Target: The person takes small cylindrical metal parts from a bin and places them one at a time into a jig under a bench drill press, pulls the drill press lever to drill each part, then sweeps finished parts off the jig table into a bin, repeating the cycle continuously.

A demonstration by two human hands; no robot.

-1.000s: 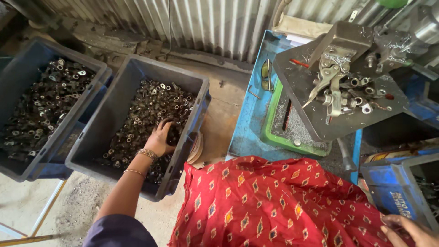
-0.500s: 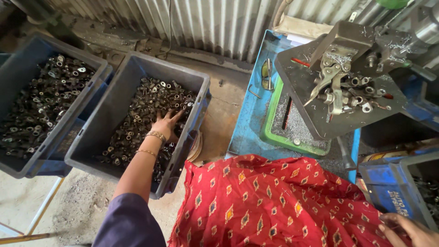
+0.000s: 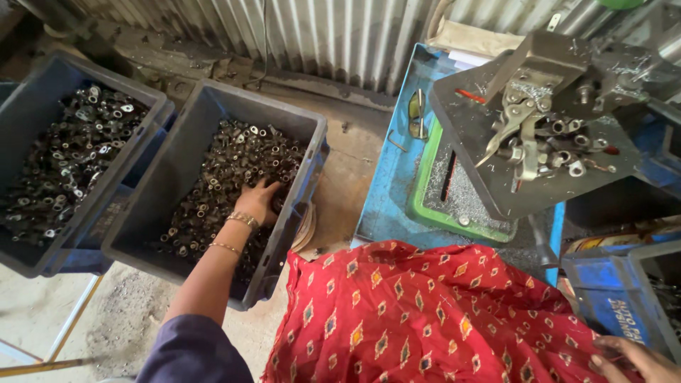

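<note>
Head: left hand [image 3: 259,201] amid ringed metal parts [image 3: 213,191]

Two crates [image 3: 213,177] [image 3: 64,156] of metal parts [image 3: 234,170] sat side by side on floor, left of machine plate [image 3: 539,142]; tray [image 3: 454,198] lay beneath plate.

Small dark metal rings/nuts [image 3: 234,170], loose heap filling mid grey crate [image 3: 186,145], some shiny.
</note>
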